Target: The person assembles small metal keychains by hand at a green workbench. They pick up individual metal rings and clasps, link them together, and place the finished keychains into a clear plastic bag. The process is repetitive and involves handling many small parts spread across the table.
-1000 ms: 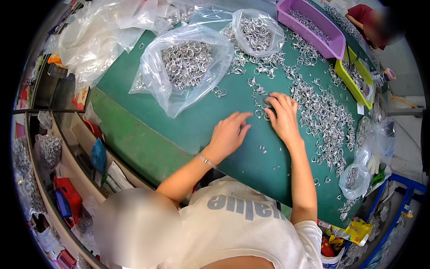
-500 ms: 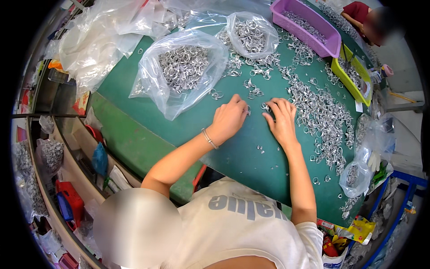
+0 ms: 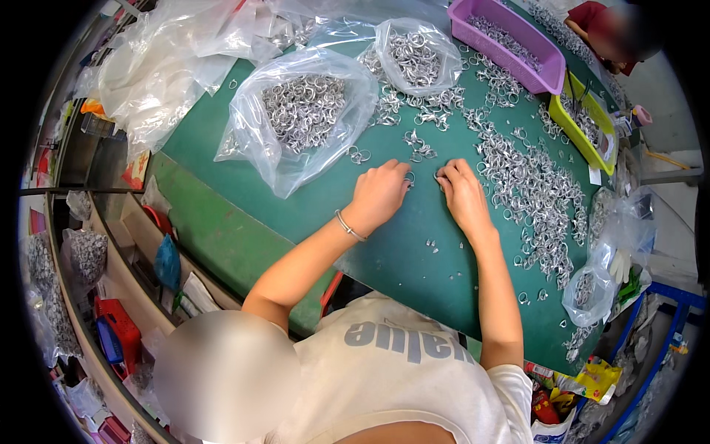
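Observation:
On the green tabletop (image 3: 347,255), my left hand (image 3: 381,194) is closed, with a silver ring (image 3: 410,177) pinched at its fingertips. My right hand (image 3: 466,198) faces it across a small gap, fingers bent together on a small silver piece that they mostly hide. Just beyond my hands lies a little group of rings (image 3: 419,146). To the right of my right hand spreads a long heap of silver rings (image 3: 536,203). Several tiny loose pieces (image 3: 433,244) are scattered on the tabletop between my forearms.
Two clear plastic bags full of rings, a large one (image 3: 248,122) and a smaller one (image 3: 382,44), stand beyond my left hand. A purple basket (image 3: 510,65) and a yellow-green basket (image 3: 588,152) line the far right. Another person (image 3: 595,29) sits there. Shelves hold bagged parts (image 3: 87,255) at left.
My right hand's fingers have drawn together and now cover the silver bit that showed at its fingertips. My left hand has shifted very slightly. The other person has leaned a little.

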### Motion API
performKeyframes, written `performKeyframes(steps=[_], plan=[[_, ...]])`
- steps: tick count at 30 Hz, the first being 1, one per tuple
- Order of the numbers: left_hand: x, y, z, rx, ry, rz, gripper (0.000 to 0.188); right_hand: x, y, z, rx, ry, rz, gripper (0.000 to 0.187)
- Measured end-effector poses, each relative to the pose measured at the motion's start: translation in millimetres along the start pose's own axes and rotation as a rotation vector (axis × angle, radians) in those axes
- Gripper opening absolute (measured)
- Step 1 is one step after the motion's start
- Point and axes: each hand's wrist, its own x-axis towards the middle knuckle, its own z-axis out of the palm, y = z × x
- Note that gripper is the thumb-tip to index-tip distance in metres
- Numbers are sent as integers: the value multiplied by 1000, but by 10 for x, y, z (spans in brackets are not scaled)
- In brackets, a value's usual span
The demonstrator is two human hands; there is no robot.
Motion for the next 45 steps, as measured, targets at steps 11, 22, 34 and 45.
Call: performKeyframes(steps=[11, 22, 34, 45], plan=[[-97, -20, -65, -1432, -385, -672, 18, -75, 16, -40, 345, -47, 124, 15], [-260, 81, 124, -1825, -448, -753, 27, 196, -211, -152, 432, -11, 114, 25], [-367, 47, -104, -561, 18, -240, 21, 288, 49, 6, 492, 99, 270, 15], [-152, -113, -191, 89, 115, -168, 20, 260, -86, 235, 7, 89, -58, 15]])
